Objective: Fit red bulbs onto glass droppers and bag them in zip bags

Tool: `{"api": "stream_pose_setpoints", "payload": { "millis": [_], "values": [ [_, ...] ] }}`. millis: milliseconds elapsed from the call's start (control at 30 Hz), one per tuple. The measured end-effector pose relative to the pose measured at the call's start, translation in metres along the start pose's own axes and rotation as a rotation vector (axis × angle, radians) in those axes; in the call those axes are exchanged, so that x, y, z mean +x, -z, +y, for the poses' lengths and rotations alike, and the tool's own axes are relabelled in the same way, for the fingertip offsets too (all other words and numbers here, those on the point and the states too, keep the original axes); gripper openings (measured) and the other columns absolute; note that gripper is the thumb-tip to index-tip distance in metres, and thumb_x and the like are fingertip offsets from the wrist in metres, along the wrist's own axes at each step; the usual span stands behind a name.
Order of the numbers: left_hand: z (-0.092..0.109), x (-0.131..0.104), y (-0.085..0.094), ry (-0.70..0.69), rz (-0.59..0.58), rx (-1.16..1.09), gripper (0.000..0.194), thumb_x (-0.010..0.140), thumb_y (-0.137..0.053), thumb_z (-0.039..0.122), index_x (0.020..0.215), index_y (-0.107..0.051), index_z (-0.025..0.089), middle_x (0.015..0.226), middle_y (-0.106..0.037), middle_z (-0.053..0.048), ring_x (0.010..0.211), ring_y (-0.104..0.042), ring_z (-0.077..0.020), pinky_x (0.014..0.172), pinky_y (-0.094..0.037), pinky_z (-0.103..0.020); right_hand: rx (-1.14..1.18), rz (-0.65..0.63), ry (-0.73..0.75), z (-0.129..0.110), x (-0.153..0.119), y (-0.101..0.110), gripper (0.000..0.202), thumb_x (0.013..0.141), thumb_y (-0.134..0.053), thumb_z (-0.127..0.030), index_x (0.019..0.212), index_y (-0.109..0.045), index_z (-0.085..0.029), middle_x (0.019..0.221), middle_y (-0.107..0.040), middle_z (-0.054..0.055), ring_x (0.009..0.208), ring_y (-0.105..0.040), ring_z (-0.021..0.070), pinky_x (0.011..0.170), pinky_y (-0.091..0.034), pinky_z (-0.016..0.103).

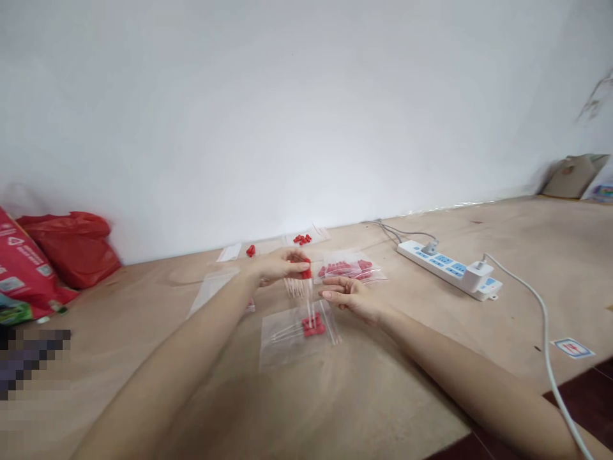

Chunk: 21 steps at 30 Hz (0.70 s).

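My left hand point(282, 265) pinches a small red piece point(306, 269) with pale thin strands hanging from it. To its right, my right hand point(352, 297) is held with fingers apart and nothing between them. Below both hands lies a clear zip bag point(282, 335) with red pieces point(313, 324) in it. Several pale sticks or strands point(294, 287) lie just behind it, partly blurred. A clear bag of pinkish-red pieces point(352, 267) rests beyond my right hand. Farther back are a bag with small red pieces point(302, 239) and a small red item point(250, 251).
A white power strip point(445, 268) with plugs and a white cable point(543, 313) lies at the right. Red bags point(71, 249) stand at the far left. A cardboard box point(572, 177) sits at the back right. A white wall point(297, 115) rises behind the brown surface point(383, 396).
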<state>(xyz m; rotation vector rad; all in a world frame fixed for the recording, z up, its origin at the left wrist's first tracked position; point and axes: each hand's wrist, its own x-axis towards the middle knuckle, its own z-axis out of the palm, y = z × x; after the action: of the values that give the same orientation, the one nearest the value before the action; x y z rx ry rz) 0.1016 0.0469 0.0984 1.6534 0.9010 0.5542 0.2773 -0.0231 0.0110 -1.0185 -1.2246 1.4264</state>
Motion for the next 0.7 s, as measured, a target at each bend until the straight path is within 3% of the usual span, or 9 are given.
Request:
{"api": "stream_pose_setpoints", "payload": {
  "millis": [67,167,233,333,400,467,567,700],
  "values": [
    [0.005,0.008,-0.025,-0.051,-0.092,0.121,0.01,0.069,-0.063,0.012,0.075,-0.055,0.011,0.068,-0.058,0.001,0.066,-0.059,-0.0114,0.073,-0.049,-0.032,0.044,-0.02,0.022,-0.002,-0.001,-0.001,0.046,0.056,-0.073,-0.033,0.094,-0.054,-0.017,0.083,-0.059,0.002,0.062,-0.048,0.0065,0.049,-0.03,0.017],
    [0.004,0.019,-0.052,-0.106,-0.054,0.378,0.006,0.071,-0.059,0.013,0.075,-0.055,0.012,0.069,-0.059,-0.001,0.069,-0.059,-0.0148,0.069,-0.049,-0.032,0.084,-0.028,0.06,-0.002,0.0,-0.001,0.039,0.056,-0.072,-0.032,0.085,-0.052,-0.016,0.069,-0.054,-0.003,0.053,-0.042,0.004,0.045,-0.027,0.017],
    [-0.002,0.02,-0.059,-0.12,0.018,0.449,0.009,0.072,-0.057,0.015,0.08,-0.055,0.012,0.078,-0.06,-0.005,0.077,-0.059,-0.019,0.072,-0.048,-0.036,0.1,-0.008,0.066,0.0,0.001,-0.001,0.035,0.057,-0.071,-0.033,0.078,-0.049,-0.017,0.06,-0.05,-0.006,0.048,-0.039,0.0033,0.043,-0.026,0.017],
    [-0.019,0.006,-0.053,-0.214,0.192,0.553,0.02,0.077,-0.049,0.015,0.096,-0.052,0.013,0.105,-0.053,-0.01,0.099,-0.05,-0.023,0.087,-0.039,-0.041,0.085,0.061,0.049,0.003,0.004,0.001,0.033,0.059,-0.068,-0.034,0.075,-0.043,-0.018,0.054,-0.049,-0.007,0.041,-0.036,0.003,0.039,-0.025,0.017],
    [-0.034,-0.016,-0.041,-0.365,0.248,0.734,0.022,0.078,-0.048,0.016,0.099,-0.051,0.015,0.106,-0.051,-0.009,0.103,-0.048,-0.0227,0.09,-0.037,-0.039,0.048,0.157,0.036,0.005,0.006,0.004,0.032,0.061,-0.066,-0.032,0.078,-0.042,-0.019,0.053,-0.05,-0.007,0.037,-0.036,0.0031,0.037,-0.024,0.017],
    [-0.052,-0.041,-0.027,-0.416,0.16,0.805,0.019,0.082,-0.044,0.02,0.098,-0.053,0.017,0.101,-0.054,-0.006,0.097,-0.051,-0.0199,0.087,-0.039,-0.037,0.006,0.265,0.031,0.006,0.008,0.01,0.029,0.062,-0.063,-0.029,0.079,-0.042,-0.019,0.051,-0.05,-0.008,0.035,-0.036,0.0035,0.035,-0.022,0.016],
    [-0.075,-0.075,-0.011,-0.42,0.02,0.846,0.023,0.085,-0.043,0.025,0.106,-0.052,0.023,0.114,-0.05,-0.005,0.106,-0.047,-0.0194,0.091,-0.037,-0.036,-0.016,0.361,0.009,0.006,0.012,0.019,0.02,0.065,-0.059,-0.023,0.073,-0.041,-0.019,0.045,-0.046,-0.009,0.032,-0.035,0.0031,0.032,-0.02,0.015],
    [-0.092,-0.093,-0.01,-0.437,-0.097,0.822,0.027,0.086,-0.04,0.022,0.108,-0.054,0.025,0.121,-0.047,-0.004,0.118,-0.038,-0.0195,0.097,-0.033,-0.036,-0.013,0.393,-0.032,0.008,0.016,0.025,0.015,0.067,-0.054,-0.014,0.07,-0.04,-0.018,0.043,-0.046,-0.009,0.028,-0.034,0.0027,0.028,-0.018,0.014]
  ]
}}
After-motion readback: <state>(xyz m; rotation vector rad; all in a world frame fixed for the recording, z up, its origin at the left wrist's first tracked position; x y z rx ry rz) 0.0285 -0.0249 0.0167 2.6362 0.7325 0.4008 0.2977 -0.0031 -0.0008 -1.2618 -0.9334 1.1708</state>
